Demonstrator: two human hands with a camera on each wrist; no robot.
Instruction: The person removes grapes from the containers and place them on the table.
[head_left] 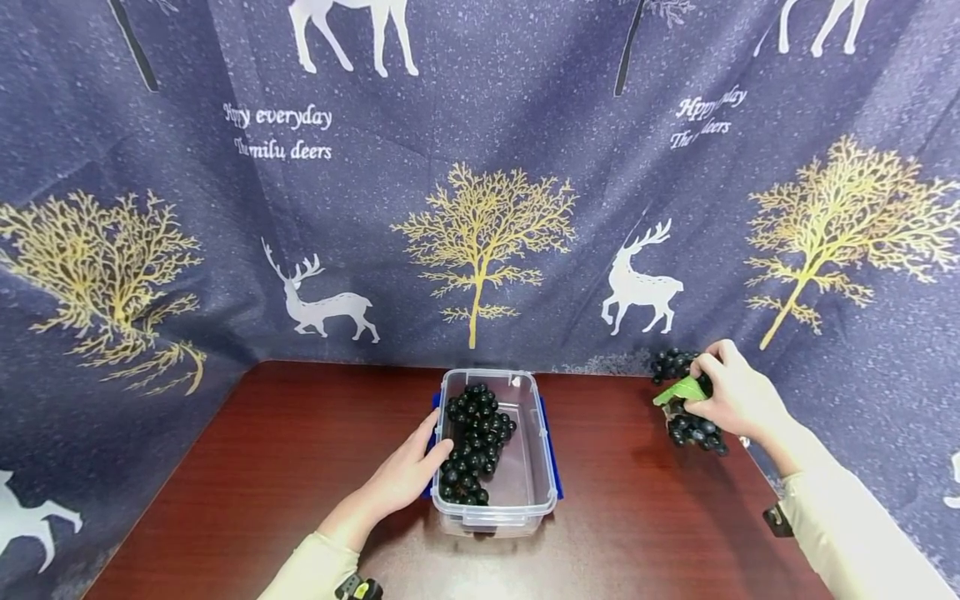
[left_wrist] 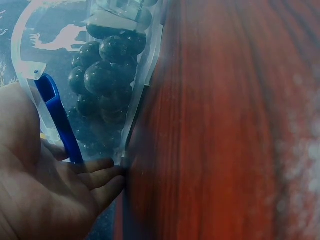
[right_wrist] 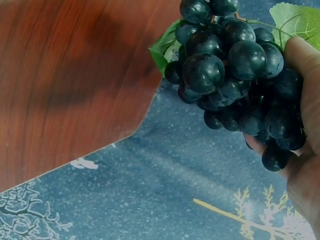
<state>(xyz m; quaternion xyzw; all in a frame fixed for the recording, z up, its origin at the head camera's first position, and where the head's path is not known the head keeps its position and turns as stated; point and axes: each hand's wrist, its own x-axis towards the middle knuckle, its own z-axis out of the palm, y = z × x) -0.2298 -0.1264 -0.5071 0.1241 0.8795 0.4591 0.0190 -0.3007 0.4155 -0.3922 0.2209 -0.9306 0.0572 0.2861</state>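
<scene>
A clear plastic container (head_left: 498, 510) with blue side clasps stands on the table with dark grapes (head_left: 474, 450) along its left half. My left hand (head_left: 405, 468) holds its left side, thumb over the rim and fingers (left_wrist: 102, 180) along the outer wall beneath the blue clasp (left_wrist: 62, 122). Off to the right, my right hand (head_left: 738, 396) grips another bunch of dark grapes (right_wrist: 220, 70) by its top, near a green leaf (head_left: 681, 390). This bunch hangs above the table's right edge, and the hand partly covers it.
The reddish-brown table (head_left: 300, 450) carries the container near its middle. Behind it and at both sides hangs a dark blue cloth (head_left: 525, 125) printed with deer and trees. The table's far right corner (right_wrist: 134, 134) shows in the right wrist view.
</scene>
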